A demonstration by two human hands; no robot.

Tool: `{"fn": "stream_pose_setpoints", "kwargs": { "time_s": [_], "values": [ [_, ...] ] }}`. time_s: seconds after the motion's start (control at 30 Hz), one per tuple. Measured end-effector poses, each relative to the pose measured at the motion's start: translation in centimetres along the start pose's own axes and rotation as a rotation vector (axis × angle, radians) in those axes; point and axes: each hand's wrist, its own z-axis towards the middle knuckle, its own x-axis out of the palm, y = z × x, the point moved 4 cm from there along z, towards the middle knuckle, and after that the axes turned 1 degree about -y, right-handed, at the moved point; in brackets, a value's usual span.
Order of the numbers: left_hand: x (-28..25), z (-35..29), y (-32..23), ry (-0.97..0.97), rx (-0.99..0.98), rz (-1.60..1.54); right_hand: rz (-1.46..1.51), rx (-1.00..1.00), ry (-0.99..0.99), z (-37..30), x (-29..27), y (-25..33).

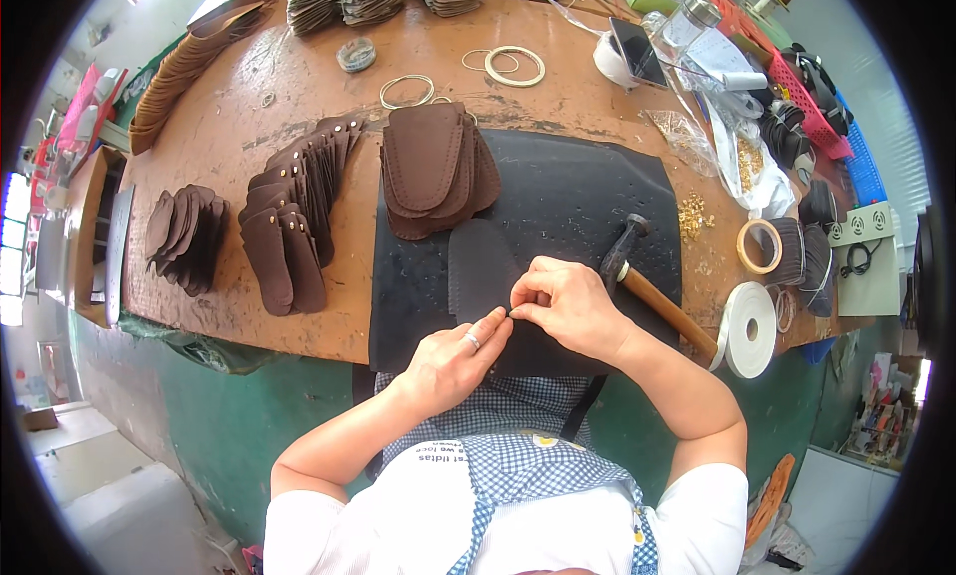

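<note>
A dark grey leather piece [480, 266], rounded at the far end and with a toothed left edge, lies on the black mat [588, 187] in front of me. My left hand [460, 364], with a ring on one finger, grips its near edge between thumb and fingers. Touching those fingertips, my right hand [570, 306] is closed in a pinch at the same corner; what it pinches is too small to make out. Just right of that hand rests a hammer [657, 301] with a wooden handle. Beyond the grey piece is a pile of brown leather pieces [428, 167].
Fanned brown leather strips [284, 246] and a smaller leather stack [187, 236] lie to the left. On the right are gold-coloured metal bits [693, 217], a white tape roll [749, 330] and a tan tape roll [759, 246]. A phone [637, 52] leans farther back.
</note>
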Motion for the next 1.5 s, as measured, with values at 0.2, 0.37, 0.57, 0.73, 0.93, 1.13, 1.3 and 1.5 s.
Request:
{"fn": "stream_pose_setpoints", "kwargs": {
  "time_s": [0.2, 0.37, 0.57, 0.73, 0.93, 1.13, 1.3, 1.5],
  "values": [
    [0.3, -0.2, 0.0, -0.015, -0.042, 0.014, -0.099, -0.012, 0.003, 0.3, 0.1, 0.3],
    [0.3, -0.2, -0.1, -0.026, -0.052, 0.006, -0.168, 0.057, 0.103, 1.1, -0.1, 0.5],
    [-1.5, 0.9, -0.3, -0.075, -0.232, -0.033, -0.161, 0.027, 0.13, 1.4, -0.3, 0.2],
    [-2.1, 0.9, -0.8, 0.118, -0.174, 0.182, -0.028, -0.082, -0.032, -0.6, 0.3, -0.1],
    [-1.4, 0.6, -0.4, 0.139, -0.004, 0.298, 0.177, -0.074, -0.467, -4.8, -1.9, 0.6],
    [-4.1, 2.0, -0.7, -0.153, -0.068, 0.178, 0.167, -0.001, -0.683, -8.0, -4.4, -2.3],
    [-8.4, 3.6, -1.8, -0.307, -0.106, 0.156, 0.18, 0.052, -0.74, -9.5, -5.0, -4.1],
    [-8.3, 4.9, 1.1, -0.305, -0.495, -0.152, 0.257, 0.074, -0.778, -9.5, -5.1, -4.8]
  ]
}}
